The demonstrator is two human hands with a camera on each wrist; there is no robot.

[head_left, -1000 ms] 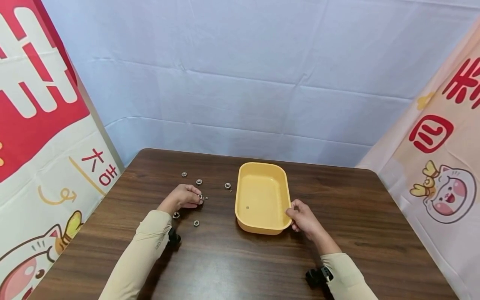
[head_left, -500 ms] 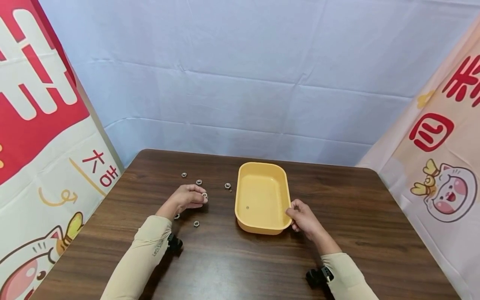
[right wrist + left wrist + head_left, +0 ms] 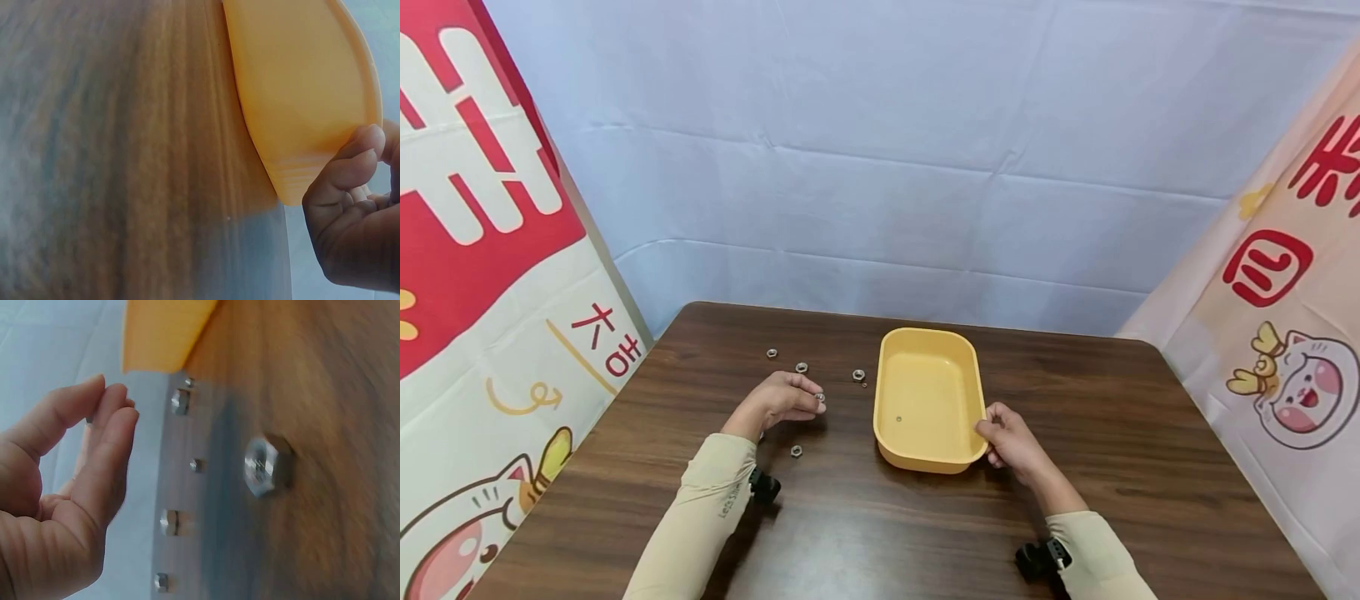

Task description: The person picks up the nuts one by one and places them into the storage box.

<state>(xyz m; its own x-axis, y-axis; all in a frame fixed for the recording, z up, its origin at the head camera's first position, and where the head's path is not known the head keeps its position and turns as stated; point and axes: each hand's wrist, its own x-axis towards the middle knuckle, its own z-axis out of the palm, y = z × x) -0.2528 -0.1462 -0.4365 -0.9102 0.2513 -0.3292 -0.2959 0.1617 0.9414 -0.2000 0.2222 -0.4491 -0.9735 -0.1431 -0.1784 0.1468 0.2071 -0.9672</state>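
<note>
Left of the yellow container (image 3: 929, 460), the left hand (image 3: 788, 397) pinches a small metal nut (image 3: 820, 397) between its fingertips, raised over the table. In the left wrist view that hand (image 3: 75, 462) mostly hides the nut, with a dark bit showing between thumb and fingers. The right hand (image 3: 1017, 443) grips the container's right rim near the front corner; the right wrist view shows this hand (image 3: 356, 206) with its fingers bent at the rim of the container (image 3: 300, 94). One tiny nut (image 3: 898, 419) lies inside the container.
Several nuts lie on the brown table (image 3: 880, 533): one by the container's left side (image 3: 859, 376), with a tiny one beside it, two behind the left hand (image 3: 772, 353) (image 3: 802, 367), and a nut in front of it (image 3: 797, 451). Cloth hangs behind.
The left hand has lifted the nut from the table and moved slightly right with it. The right hand keeps its grip on the container, which has not visibly moved on the table.
</note>
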